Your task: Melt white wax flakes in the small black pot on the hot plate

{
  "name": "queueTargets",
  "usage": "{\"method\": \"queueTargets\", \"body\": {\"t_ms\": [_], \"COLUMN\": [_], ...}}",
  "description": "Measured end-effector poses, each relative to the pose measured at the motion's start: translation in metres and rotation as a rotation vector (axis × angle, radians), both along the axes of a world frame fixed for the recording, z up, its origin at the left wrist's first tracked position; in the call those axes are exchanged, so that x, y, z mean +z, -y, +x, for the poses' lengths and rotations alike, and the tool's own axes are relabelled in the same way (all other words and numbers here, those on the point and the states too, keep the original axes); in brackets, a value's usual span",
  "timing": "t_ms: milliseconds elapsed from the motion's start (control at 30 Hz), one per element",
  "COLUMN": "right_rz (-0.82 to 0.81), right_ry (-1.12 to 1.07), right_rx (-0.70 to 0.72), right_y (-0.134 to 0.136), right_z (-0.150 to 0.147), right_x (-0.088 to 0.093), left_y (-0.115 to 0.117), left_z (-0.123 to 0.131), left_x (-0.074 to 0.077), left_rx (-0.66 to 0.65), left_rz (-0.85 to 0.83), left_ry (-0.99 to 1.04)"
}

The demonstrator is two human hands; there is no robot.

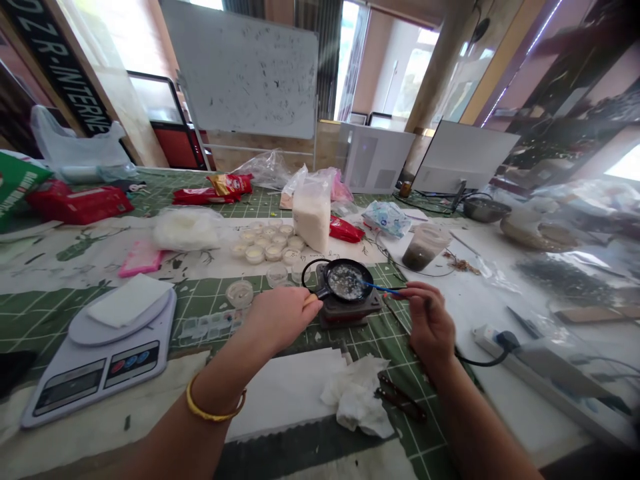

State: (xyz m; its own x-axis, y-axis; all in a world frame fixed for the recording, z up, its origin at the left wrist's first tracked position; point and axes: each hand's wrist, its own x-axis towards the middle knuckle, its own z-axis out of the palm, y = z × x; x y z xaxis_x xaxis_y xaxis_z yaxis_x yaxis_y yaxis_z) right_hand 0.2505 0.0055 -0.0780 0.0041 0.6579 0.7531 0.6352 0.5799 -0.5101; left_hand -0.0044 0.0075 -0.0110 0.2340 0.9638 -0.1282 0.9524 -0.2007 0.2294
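Steadying pan (349, 281) over burner (350, 312), left hand (280, 317) wraps its grip round the handle (325, 293), presumably against tipping. Right hand's (434, 325) grip pinches a blue stick (384, 288), slanted so its tip reaches inside.

Small black frying pan (369, 272) is sitting on a compact hot plate (350, 315), containing whitish clumps (345, 281). Slim blue rod (384, 288) is reaching in over its right rim.

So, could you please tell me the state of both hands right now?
Left hand: closed, holding the small black pan by its handle.
Right hand: closed, holding a thin blue stick.
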Motion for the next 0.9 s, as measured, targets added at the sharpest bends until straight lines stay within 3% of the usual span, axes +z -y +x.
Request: {"method": "queueTargets", "body": {"t_ms": [67,133,300,400,467,633,733,800,900], "right_rz": [0.005,-0.026,0.0,-0.04,-0.071,0.001,-0.028,-0.083,-0.086], "right_ry": [-0.047,0.066,0.322,0.292,0.289,0.213,0.092,0.124,0.205], "right_rx": [0.061,0.12,-0.028,0.122,0.202,0.012,0.146,0.217,0.12], "right_y": [0.001,0.0,-0.003,-0.004,-0.006,-0.008,-0.004,-0.004,-0.006], "right_z": [0.001,0.001,0.0,-0.001,-0.004,-0.006,-0.003,-0.002,-0.003], "right_x": [0.005,0.011,0.035,0.043,0.04,0.021,0.016,0.014,0.011], "left_y": [0.0,0.0,-0.001,-0.001,-0.001,0.0,-0.001,-0.001,-0.001], "left_z": [0.0,0.0,-0.001,0.0,0.0,-0.001,-0.001,-0.001,0.0], "left_x": [-0.001,-0.002,-0.002,-0.002,-0.002,-0.002,-0.002,-0.002,-0.003], "left_rx": [-0.001,0.001,-0.004,-0.005,-0.004,-0.008,-0.006,0.0,-0.001], "left_rz": [0.0,0.004,0.008,0.018,0.022,0.024,0.012,0.013,0.025], "left_ry": [0.007,0.013,0.015,0.012,0.013,0.027,0.028,0.022,0.013]}}
